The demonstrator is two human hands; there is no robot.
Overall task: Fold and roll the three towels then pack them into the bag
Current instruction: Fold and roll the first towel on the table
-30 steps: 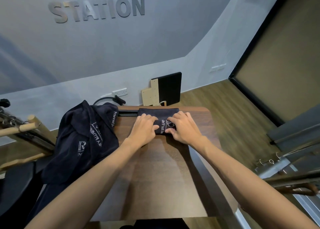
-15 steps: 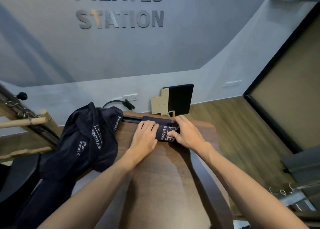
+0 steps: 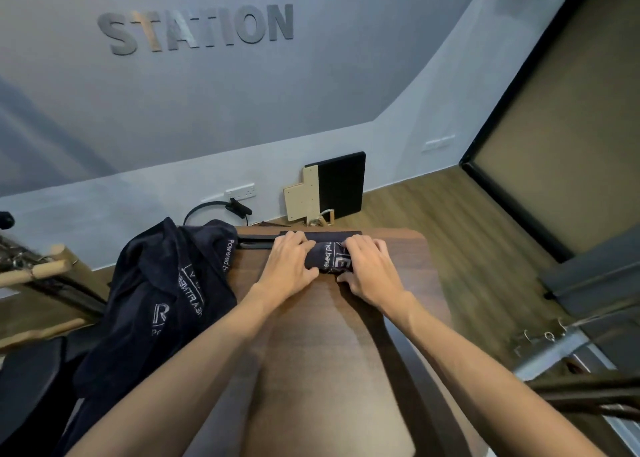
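- Nearest the camera, two bare forearms reach forward over the brown wooden tabletop [image 3: 322, 370], whose near part carries nothing but their shadows.
- To the left, a heap of dark navy cloth [image 3: 166, 304] with pale printed lettering is draped over the tabletop's left edge and hangs down its side; whether this is towels, the bag or both cannot be told.
- Farther on, near the far end of the tabletop, the left hand [image 3: 289, 266] lies on the left end of a dark towel roll [image 3: 329, 256], fingers curved over its top and thumb at its near side.
- The right hand [image 3: 369, 269] grips the right end of the same roll, fingers curled over the top and thumb tucked under the near edge.
- The roll lies crosswise between the two hands, white lettering showing in the gap between them.
- Just beyond the roll, a flat unrolled strip of the same towel [image 3: 320, 235] reaches to the tabletop's far edge.
- Behind the tabletop, a black board [image 3: 341, 183] and a pale wooden panel [image 3: 303, 197] lean against the grey wall, near a wall socket [image 3: 240, 192] with a black cable [image 3: 207, 209].
- High on the wall are metal letters [image 3: 197, 29] reading "STATION".
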